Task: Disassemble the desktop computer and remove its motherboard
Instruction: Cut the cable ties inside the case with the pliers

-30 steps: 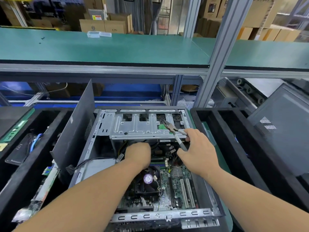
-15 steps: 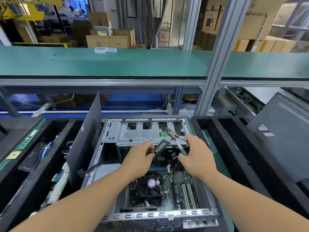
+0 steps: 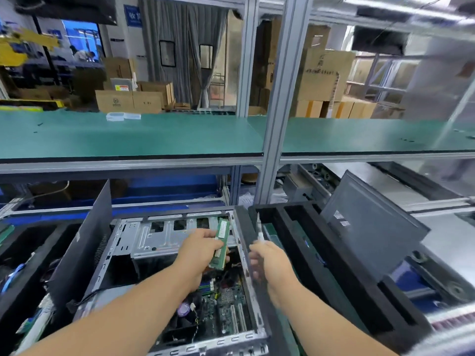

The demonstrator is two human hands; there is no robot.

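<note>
Left hand [image 3: 203, 249]: pinches the RAM stick [image 3: 220, 244], lifted above the open case [image 3: 164, 242].
Right hand [image 3: 270, 263]: blurred, fingers curled round pliers [image 3: 260, 233].
Motherboard [image 3: 226, 312]: in the case, below both hands.

Green memory stick [image 3: 221, 242], silver drive cage [image 3: 164, 236], black foam tray [image 3: 318, 255] (teal-green shelf [image 3: 144, 134] above)

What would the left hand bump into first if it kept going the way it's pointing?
Probably the black foam tray beside the computer case. The left hand, holding the memory stick, points up-right toward it; depth is unclear.
</note>
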